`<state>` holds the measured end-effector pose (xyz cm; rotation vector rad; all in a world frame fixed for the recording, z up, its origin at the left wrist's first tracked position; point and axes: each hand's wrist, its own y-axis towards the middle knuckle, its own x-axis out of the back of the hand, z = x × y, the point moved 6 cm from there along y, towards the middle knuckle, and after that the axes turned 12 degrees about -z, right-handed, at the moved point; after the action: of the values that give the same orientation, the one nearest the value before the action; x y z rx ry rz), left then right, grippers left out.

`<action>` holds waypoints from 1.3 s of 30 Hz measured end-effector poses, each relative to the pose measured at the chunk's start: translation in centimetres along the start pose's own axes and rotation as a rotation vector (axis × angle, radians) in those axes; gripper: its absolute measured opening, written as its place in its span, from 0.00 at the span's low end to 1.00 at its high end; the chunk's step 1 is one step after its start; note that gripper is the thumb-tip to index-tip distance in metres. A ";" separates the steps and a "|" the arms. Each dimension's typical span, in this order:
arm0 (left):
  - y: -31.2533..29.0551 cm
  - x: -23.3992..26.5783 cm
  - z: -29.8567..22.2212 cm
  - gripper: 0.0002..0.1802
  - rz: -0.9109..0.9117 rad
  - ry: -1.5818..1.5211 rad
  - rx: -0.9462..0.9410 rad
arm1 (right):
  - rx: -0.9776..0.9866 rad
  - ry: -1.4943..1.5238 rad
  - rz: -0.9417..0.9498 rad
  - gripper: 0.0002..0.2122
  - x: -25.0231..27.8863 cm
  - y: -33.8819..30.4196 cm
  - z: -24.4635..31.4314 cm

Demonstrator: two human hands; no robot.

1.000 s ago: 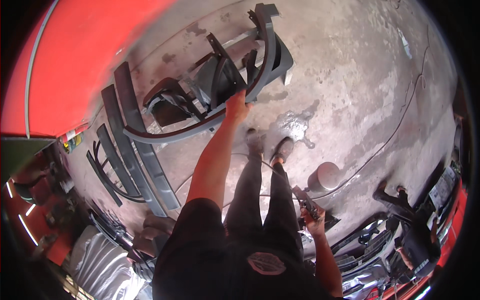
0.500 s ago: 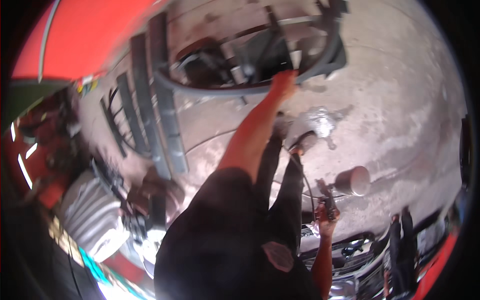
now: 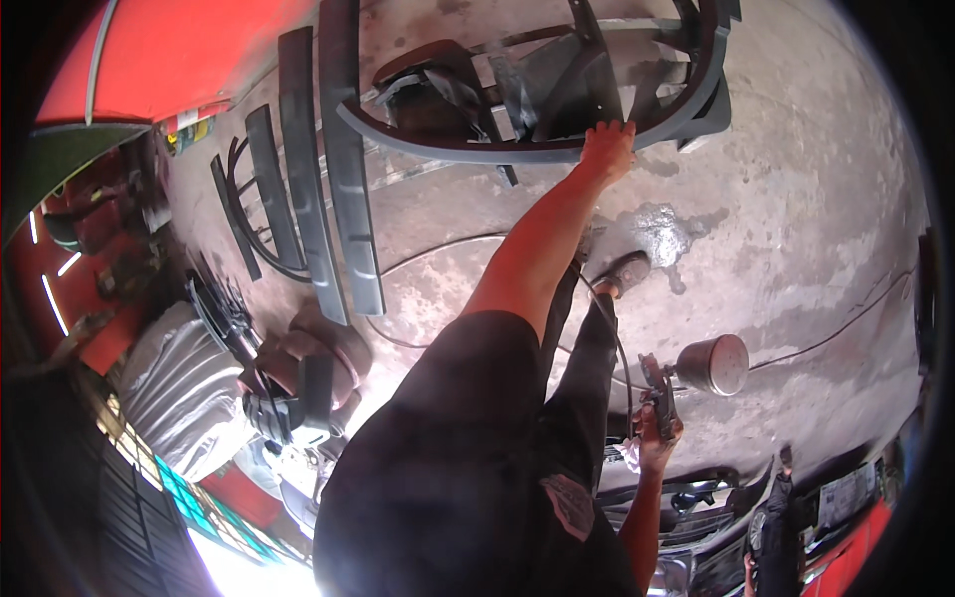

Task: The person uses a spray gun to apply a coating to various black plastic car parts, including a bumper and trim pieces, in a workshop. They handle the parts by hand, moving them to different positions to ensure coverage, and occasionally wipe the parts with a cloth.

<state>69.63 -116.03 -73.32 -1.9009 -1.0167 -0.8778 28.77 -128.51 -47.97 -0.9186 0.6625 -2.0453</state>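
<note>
My left hand (image 3: 608, 152) reaches far forward, its fingers curled over the near rim of a dark grey car bumper (image 3: 468, 154). The bumper is a large curved shell whose hollow inner side faces up. Down at my right side, my right hand (image 3: 658, 435) is wrapped round the handle of a spray gun (image 3: 658, 383). A round reddish-brown paint cup (image 3: 713, 365) sticks out to the right from the gun. A thin dark hose (image 3: 619, 343) runs by my legs near the gun.
Long dark trim strips (image 3: 303, 169) lie left of the bumper. A shiny wet patch (image 3: 662, 239) marks the floor near my shoe (image 3: 627, 271). Left are a red panel (image 3: 179, 50) and a grey covered bundle (image 3: 184, 398). Another person (image 3: 774, 527) is at lower right.
The whole view has shifted slightly and is less blurred. My left hand stays at the bumper's rim, and my right hand keeps hold of the spray gun.
</note>
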 end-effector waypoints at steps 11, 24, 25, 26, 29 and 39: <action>-0.8 0.4 -0.5 0.22 -0.261 0.227 -0.106 | 0.191 -0.033 0.006 0.25 0.7 1.2 3.5; -7.5 5.7 0.4 0.36 -0.395 -0.026 -0.171 | 0.542 -0.018 -0.036 0.21 3.8 6.8 10.9; -9.8 6.1 0.4 0.35 -0.397 -0.032 -0.178 | 0.534 -0.015 0.000 0.21 4.0 7.9 11.4; -12.6 6.0 0.8 0.35 -0.394 -0.038 -0.190 | 0.635 -0.086 -0.001 0.20 4.3 8.9 11.6; -22.9 1.1 5.9 0.27 -0.020 0.027 -0.023 | 0.598 -0.191 0.186 0.18 4.8 12.4 13.8; -44.3 -3.3 -2.8 0.16 0.210 0.001 0.248 | 0.700 -0.058 0.091 0.18 7.9 37.8 22.7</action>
<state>28.86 -103.42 -60.80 -1.7578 -0.8629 -0.6022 59.90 -159.20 -57.84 -0.5158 -0.0630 -1.9462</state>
